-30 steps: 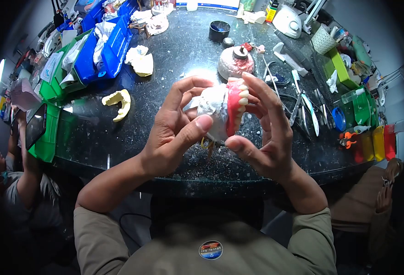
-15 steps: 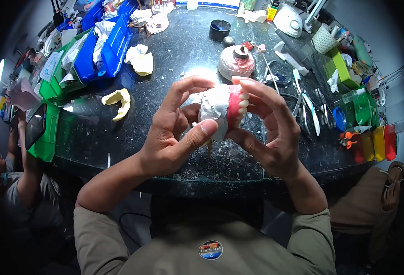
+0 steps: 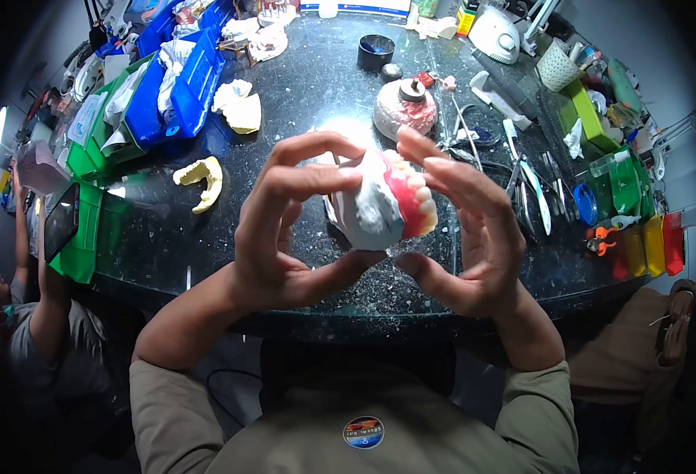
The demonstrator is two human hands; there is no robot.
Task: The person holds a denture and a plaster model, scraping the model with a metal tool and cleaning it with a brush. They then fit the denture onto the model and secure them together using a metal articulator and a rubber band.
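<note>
My left hand (image 3: 273,217) grips a white plaster dental model (image 3: 367,205), with the thumb under its lower edge and the fingers over its upper side. A pink denture base with cream teeth (image 3: 417,197) sits on the model's right side, tilted toward the right. Around that side curves my right hand (image 3: 478,229), its fingers apart and fingertips right by the teeth. Its thumb stands off below the model, with a gap to the pink edge. Beyond the hands rests a rounded plaster lump with pink patches (image 3: 403,110).
A yellowish horseshoe-shaped piece (image 3: 212,183) and a cream plaster block (image 3: 237,107) lie left, near blue bins (image 3: 198,83) and a green bin (image 3: 87,229). A toothbrush (image 3: 531,178) and several metal tools lie right. People sit at both sides, one near a phone (image 3: 63,217).
The dental model has turned, its teeth now facing more upward and right. My left thumb has slid from its face to its lower edge; my right thumb has come away from it.
</note>
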